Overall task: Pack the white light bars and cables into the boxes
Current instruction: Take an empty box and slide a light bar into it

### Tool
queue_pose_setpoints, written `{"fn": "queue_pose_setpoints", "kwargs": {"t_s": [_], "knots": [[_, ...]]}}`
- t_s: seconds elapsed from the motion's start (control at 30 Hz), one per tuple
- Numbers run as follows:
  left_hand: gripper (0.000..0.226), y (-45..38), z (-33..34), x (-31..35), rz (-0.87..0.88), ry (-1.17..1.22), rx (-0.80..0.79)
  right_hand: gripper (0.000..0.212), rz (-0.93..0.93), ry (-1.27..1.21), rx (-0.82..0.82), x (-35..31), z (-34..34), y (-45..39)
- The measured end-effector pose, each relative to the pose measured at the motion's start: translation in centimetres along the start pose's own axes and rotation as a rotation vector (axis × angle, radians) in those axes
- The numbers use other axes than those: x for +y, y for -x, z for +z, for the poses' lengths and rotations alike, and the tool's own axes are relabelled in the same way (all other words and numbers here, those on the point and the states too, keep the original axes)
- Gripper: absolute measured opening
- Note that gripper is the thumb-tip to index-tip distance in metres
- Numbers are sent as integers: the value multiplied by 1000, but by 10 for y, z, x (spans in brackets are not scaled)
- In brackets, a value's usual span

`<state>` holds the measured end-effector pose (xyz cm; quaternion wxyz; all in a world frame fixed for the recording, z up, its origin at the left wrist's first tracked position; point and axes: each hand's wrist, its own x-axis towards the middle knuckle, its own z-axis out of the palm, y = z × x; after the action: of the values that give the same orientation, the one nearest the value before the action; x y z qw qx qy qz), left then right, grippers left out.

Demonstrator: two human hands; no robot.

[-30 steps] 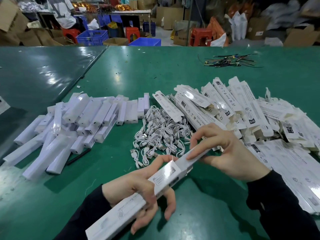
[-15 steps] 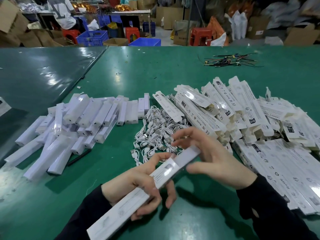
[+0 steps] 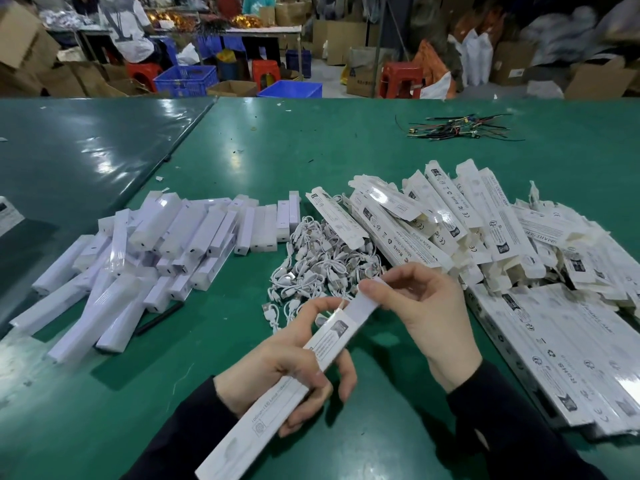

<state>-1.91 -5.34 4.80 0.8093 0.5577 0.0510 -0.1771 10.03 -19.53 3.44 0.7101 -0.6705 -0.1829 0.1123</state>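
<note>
The left hand is wrapping its fingers and thumb around a long white box, holding it near the front edge of the green table. The right hand is pinching the far end of a white bar that is sticking out of the box's open top. The bar is partly inside the box. I think this one is getting slid in right now, so this box is not done yet. I cannot tell if a cable is already in this box.

Just behind the hands, a heap of white cables is lying on the table. To the left of the cables, lots of loose bars are waiting in a messy pile. To the right of the cables, a big pile of boxes is lying with open flaps, so those look empty. Nearer the person, to the right of the right hand, flat boxes are lying in a neat row. Those may be packed ones, but I cannot see inside them.

Far behind the cables, a bunch of dark wires is lying alone.

So a lot is left: many bars, many cables and many open boxes are waiting.
</note>
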Motion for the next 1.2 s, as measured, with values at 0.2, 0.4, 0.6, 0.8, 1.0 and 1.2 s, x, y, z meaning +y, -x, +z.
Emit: {"fn": "queue_pose_setpoints", "kwargs": {"t_s": [0.2, 0.4, 0.6, 0.8, 1.0, 1.2], "knots": [[83, -1, -16, -13, 116, 208, -206, 30, -169, 182, -225, 9, 18, 20], [80, -2, -10, -16, 53, 99, -253, 66, -19, 392, -557, 3, 10, 15], [75, -3, -12, -16, 113, 166, -95, 29, 11, 43, -335, -3, 9, 9], [38, -6, -25, -9, 122, 173, 274, 29, -165, 995, -166, 23, -2, 1], [43, -5, -24, -12, 151, 188, 401, 12, -212, 896, -116, 25, -1, 1], [43, -4, -25, -10, 170, 204, 423, 13, -169, 1004, -252, 23, 0, 0]]}}
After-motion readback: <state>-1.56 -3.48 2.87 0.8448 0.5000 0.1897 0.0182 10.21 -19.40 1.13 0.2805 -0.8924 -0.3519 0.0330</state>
